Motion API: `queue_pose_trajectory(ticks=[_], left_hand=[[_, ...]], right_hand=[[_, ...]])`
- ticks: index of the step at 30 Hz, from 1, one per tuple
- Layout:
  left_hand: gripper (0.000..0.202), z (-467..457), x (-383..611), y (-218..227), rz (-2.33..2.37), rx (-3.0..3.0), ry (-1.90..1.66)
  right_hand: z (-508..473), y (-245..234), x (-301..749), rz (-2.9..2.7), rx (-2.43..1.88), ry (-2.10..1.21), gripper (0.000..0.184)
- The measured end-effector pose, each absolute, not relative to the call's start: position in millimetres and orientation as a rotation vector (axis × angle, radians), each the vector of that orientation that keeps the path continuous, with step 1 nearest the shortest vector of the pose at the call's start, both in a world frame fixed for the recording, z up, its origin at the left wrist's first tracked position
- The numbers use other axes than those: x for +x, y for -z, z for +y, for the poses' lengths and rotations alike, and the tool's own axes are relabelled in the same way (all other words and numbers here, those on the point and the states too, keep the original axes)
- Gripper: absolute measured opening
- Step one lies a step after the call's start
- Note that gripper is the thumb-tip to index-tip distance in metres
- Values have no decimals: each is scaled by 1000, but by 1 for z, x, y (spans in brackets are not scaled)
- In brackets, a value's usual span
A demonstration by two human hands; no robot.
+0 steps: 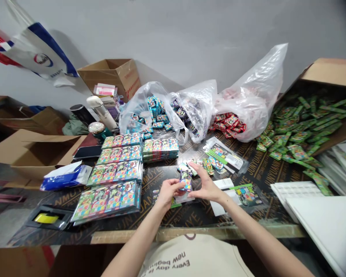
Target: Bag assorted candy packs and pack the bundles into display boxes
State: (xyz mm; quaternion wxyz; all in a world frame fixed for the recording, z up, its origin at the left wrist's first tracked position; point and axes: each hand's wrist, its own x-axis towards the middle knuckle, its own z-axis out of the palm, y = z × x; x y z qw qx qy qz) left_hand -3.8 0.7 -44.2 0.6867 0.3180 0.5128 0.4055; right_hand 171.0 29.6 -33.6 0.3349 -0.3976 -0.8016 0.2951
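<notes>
- Shirt [196, 257], at six o'clock: upside-down "Every day is new begin…"
- Table [259, 163], three to six o'clock: "JUNYUANMUYE", "PLYWOOD"
- Hanging bag [43, 55], ten o'clock: "Walch"

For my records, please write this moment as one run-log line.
left hand: holds purple packet | right hand: fingers spread beside it, contact unclear | nearby: stacked packs

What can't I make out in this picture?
In the head view:
Purple packet: its back, facing away; one edge, partly under the left hand.
Box by the wall: bottom, behind its sides.
Carton of green packets: right side, cut off by the edge.
Stacked packs: fine print, too small.
</notes>
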Motion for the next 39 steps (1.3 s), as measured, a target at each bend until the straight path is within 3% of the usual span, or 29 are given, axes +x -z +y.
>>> queue_pose_trajectory(ticks=[4,8,11,18,23,28,30,34,39], left_hand=[[35,-1,-6,50,1088,789,-866],[36,-1,-19,59,1328,1111,-951],[38,-5,-19,61,1332,1080,-970],[39,-16,16,43,738,474,-850],[28,-10,15,46,1022,677,-907],[32,-11,8,54,1133,1129,-818],[47,-11,-1,59,1247,1519,-782],[99,-11,-20,73,1448,2166,-497],[100,-13,-29,82,1415,2290,-476]], right_hand=[[17,38,172,-2155,-1055,-621,76],[15,44,187,-2005,-1166,-618,71],[13,46,193,-1910,-1175,-744,71],[-7,47,168,-1660,-927,-1236,83],[-7,41,182,-1954,-1049,-853,91],[0,38,198,-2232,-1041,-651,71],[4,44,207,-2215,-1144,-547,68],[12,63,226,-2293,-1309,-347,68],[6,70,227,-2436,-1239,-422,72]])
